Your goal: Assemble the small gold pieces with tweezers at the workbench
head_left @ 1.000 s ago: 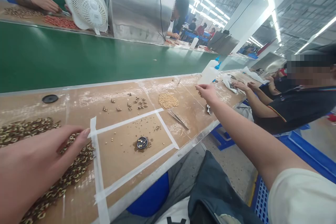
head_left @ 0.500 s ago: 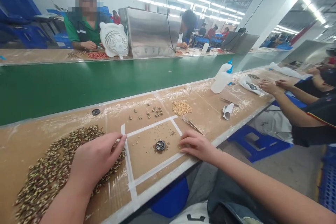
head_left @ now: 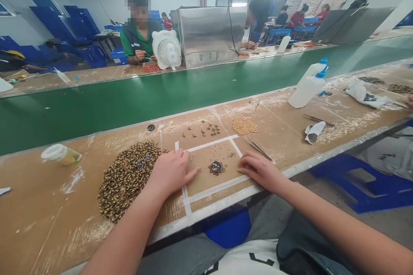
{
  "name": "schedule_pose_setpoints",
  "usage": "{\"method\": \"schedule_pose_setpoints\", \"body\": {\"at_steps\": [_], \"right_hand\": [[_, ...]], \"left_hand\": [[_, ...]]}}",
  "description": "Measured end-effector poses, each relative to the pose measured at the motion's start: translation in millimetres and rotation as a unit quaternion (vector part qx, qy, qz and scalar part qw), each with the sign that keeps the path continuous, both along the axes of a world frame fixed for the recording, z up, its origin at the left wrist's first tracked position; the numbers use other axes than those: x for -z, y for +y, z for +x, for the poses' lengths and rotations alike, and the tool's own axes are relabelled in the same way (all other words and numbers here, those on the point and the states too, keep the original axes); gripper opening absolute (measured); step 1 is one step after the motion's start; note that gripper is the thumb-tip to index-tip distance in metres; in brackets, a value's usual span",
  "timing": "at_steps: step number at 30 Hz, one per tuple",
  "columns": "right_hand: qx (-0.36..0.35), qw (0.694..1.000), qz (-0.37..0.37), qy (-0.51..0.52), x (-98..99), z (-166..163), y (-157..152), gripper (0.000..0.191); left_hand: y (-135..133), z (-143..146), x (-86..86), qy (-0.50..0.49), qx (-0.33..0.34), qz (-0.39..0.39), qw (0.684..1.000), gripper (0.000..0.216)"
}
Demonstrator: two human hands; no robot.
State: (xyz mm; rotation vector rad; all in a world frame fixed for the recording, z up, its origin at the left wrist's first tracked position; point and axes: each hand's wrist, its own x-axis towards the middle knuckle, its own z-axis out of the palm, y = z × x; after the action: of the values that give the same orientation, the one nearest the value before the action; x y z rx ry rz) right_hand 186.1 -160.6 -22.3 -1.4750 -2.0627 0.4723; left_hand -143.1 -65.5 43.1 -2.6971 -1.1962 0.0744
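My left hand lies palm down at the right edge of a heap of small dark-and-cream pieces, its thumb stretched away from the fingers and nothing seen in it. Loosely bent, my right hand rests on the right side of a white tape frame, fingers and thumb apart, also with nothing visible in it. Between both hands sits a small round black dish holding something dark and glossy, with wet spots around it. Tweezers lie just beyond my right hand. What is under my palms is hidden.
Behind the tape frame are a pile of tan beads and several small loose pieces. White bottles with blue tips stand at right. A clear cup lies at left. Past the green belt, a person works beside a white fan.
The view has swung left, bringing the clear cup into sight. My left hand has moved rightward off the heap toward the tape frame, its thumb now spread. My right hand stays nearly in place.
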Motion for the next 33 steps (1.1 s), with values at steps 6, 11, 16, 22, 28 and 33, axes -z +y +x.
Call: {"method": "schedule_pose_setpoints", "body": {"at_steps": [6, 11, 16, 22, 28, 33], "right_hand": [[0.012, 1.000, -0.009, 0.004, 3.0, 4, 4, 0.016], [0.026, 1.000, -0.007, 0.010, 3.5, 9, 9, 0.014], [0.039, 0.999, -0.009, 0.002, 5.7, 10, 10, 0.013], [0.055, 0.998, -0.013, 0.008, 3.4, 13, 15, 0.014], [0.151, 0.987, 0.042, 0.037, -16.4, 52, 90, 0.018], [0.147, 0.989, 0.017, 0.021, -21.0, 82, 152, 0.014]], "left_hand": [[9, 23, 8.7, 0.018, 0.001, -0.011, 1.000, 0.050], [15, 31, 14.1, 0.022, -0.032, -0.005, 0.999, 0.045], [21, 31, 15.2, 0.039, -0.019, -0.016, 0.999, 0.045], [26, 26, 19.3, 0.056, 0.007, -0.028, 0.998, 0.035], [29, 23, 23.3, 0.066, 0.007, -0.019, 0.998, 0.036], [29, 25, 21.2, 0.068, 0.012, -0.024, 0.997, 0.034]]}}
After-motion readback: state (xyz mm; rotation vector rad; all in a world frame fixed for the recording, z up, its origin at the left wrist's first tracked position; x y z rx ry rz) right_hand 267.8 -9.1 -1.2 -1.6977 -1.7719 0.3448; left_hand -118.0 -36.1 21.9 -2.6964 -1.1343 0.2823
